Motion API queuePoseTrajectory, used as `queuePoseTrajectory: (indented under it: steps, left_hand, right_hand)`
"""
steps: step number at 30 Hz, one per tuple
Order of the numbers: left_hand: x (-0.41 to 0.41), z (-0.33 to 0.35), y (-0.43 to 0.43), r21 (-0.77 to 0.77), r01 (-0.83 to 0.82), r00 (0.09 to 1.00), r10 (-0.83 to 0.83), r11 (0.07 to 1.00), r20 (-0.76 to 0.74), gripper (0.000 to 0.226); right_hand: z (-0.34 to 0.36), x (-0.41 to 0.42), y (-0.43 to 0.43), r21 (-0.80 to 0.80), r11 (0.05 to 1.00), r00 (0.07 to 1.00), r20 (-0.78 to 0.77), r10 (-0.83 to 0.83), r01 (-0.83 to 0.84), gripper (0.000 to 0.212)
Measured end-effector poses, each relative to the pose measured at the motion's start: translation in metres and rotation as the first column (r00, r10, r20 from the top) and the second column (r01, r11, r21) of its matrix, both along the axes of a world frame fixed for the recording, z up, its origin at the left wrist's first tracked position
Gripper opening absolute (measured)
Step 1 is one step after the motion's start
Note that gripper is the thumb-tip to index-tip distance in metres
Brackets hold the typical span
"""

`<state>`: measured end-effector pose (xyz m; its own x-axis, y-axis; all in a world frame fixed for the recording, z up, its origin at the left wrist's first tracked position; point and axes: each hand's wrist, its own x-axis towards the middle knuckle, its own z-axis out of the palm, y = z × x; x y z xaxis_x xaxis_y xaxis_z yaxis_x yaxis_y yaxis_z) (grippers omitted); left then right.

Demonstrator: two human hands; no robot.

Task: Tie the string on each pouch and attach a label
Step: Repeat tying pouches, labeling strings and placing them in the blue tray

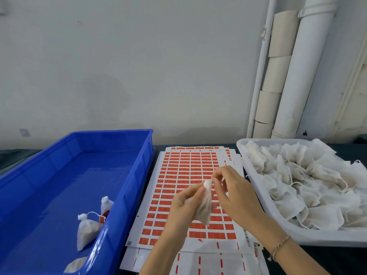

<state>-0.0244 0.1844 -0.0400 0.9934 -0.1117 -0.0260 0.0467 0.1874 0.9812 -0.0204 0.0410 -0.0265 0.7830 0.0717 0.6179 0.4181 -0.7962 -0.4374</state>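
A small white mesh pouch (205,208) hangs above the label sheet, held by both hands. My left hand (183,205) grips the pouch just below its gathered neck. My right hand (232,193) pinches the top of the neck, where the string lies, with thumb and forefinger. Under the hands lies a white sheet of red labels (178,175), with more sheets stacked beneath. Two tied pouches, one (87,231) with a red label on its string, lean against the near right wall of the blue tray (139,175).
A white bin (258,185) on the right is piled with several untied pouches (309,181). White pipes and cardboard tubes stand against the wall at the back right. Another pouch lies at the blue tray's near edge. The table top is dark.
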Motion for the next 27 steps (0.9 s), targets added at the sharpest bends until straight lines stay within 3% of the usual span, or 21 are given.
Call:
queuePoseTrajectory:
  steps: [2, 4, 10, 16, 21, 27]
  left_hand:
    - [-0.003, 0.003, -0.003, 0.159, 0.047, 0.996, -0.058, 0.986, 0.067, 0.040]
    - [-0.004, 0.005, -0.006, 0.237, -0.017, 0.992, -0.013, 0.971, 0.126, 0.034]
    - [-0.001, 0.005, -0.001, 0.182, -0.182, 0.968, 0.143, 0.966, 0.208, 0.032]
    - [-0.001, -0.001, -0.001, 0.208, -0.264, 0.936, 0.197, 0.942, 0.292, 0.021]
    - [0.003, -0.007, 0.010, 0.188, -0.345, 0.910, 0.278, 0.920, 0.308, 0.009]
    - [0.007, -0.025, 0.022, 0.220, -0.248, 0.952, 0.196, 0.943, 0.236, 0.021]
  right_hand:
    - [0.003, -0.001, 0.003, 0.016, 1.000, 1.000, -0.006, 0.020, -0.020, 0.015]
    - [0.007, -0.001, 0.004, -0.007, 1.000, 1.000, 0.013, 0.016, -0.016, 0.012]
    - [0.016, -0.002, -0.002, -0.186, 0.980, 0.989, 0.144, -0.043, 0.070, 0.017]
    - [0.015, 0.002, -0.002, -0.225, 0.969, 0.985, 0.160, -0.065, 0.100, 0.017]
    - [0.015, 0.000, -0.004, -0.233, 0.971, 0.998, 0.021, 0.055, -0.049, 0.015]
    - [0.005, 0.004, -0.013, -0.214, 0.968, 0.984, -0.146, 0.099, -0.129, 0.007]
